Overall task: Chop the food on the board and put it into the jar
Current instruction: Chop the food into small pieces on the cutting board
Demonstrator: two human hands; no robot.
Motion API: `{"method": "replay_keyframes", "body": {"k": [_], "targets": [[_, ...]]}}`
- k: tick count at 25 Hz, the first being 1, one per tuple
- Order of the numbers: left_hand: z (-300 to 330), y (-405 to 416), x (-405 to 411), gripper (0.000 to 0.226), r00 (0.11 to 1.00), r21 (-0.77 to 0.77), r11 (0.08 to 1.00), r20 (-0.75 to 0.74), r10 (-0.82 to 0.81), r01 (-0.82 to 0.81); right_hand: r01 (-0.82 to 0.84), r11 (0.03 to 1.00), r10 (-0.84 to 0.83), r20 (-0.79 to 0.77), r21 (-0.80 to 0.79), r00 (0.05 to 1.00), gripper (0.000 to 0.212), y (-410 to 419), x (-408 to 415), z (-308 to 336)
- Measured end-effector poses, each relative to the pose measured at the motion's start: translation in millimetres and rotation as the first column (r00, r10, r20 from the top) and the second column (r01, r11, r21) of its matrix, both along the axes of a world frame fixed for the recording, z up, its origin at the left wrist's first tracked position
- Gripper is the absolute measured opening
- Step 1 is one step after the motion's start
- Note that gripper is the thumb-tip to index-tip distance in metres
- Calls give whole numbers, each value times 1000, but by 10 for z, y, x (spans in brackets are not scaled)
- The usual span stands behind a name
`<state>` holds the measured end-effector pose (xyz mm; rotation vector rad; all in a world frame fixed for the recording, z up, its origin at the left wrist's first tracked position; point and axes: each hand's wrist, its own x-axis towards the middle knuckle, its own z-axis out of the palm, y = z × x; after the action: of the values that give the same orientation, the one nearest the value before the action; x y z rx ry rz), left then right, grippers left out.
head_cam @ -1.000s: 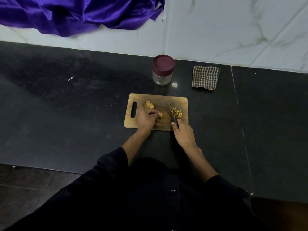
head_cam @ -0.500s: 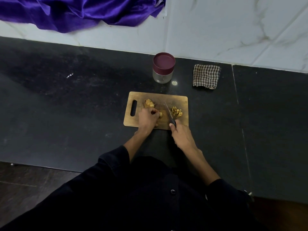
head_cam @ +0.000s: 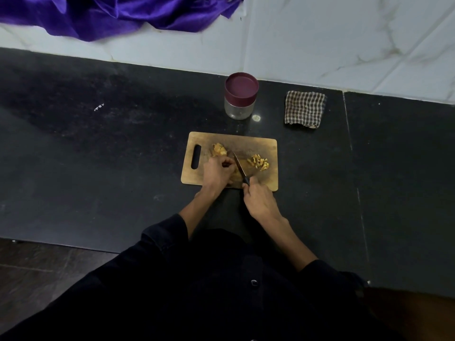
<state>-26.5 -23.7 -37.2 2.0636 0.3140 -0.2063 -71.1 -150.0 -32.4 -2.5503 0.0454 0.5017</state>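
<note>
Right hand: your right hand (head_cam: 260, 202) grips the knife (head_cam: 240, 167) by its dark handle at the board's near edge, blade angled away and to the left across the board.
Left hand: your left hand (head_cam: 217, 171) sits curled on the board just left of the blade; whether it holds a piece you cannot tell, the fingers hide it.
Uncut food: a lump (head_cam: 219, 150) lies just beyond your left hand, towards the board's far edge.
Chopped food: a small pile of bits (head_cam: 259, 162) lies on the board's right half, right of the blade.
Board: the board (head_cam: 267, 148) lies mid-worktop, handle slot on its left.
Jar: the jar (head_cam: 240, 99) stands beyond the board near the worktop's back edge, lid on.
Cloth: a checked cloth (head_cam: 304, 109) lies right of the jar.
Fabric: purple fabric (head_cam: 118, 13) drapes above the worktop's back edge, on the left.
</note>
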Motion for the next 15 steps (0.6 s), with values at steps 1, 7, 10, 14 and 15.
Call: {"method": "replay_keyframes", "body": {"k": [1, 7, 10, 14, 15], "targets": [[3, -5, 0, 16, 1000, -1, 1000, -14, 14, -14, 4, 1000, -4, 0, 1, 1000, 21, 3, -8, -11], [-28, -45, 26, 11, 992, -33, 993, -45, 115, -116, 11, 1000, -11, 25, -4, 1000, 21, 1, -17, -2], [-29, -45, 43, 10, 988, -50, 989, -70, 135, -138, 4, 1000, -4, 29, -4, 1000, 22, 4, 2, -13], [-37, -46, 43, 10, 989, -67, 988, -67, 133, -137, 14, 1000, -14, 19, -7, 1000, 22, 12, 30, 12], [-38, -47, 48, 9, 987, -65, 987, -74, 140, -145, 15, 1000, -14, 17, -15, 1000, 22, 23, 41, 16]]}}
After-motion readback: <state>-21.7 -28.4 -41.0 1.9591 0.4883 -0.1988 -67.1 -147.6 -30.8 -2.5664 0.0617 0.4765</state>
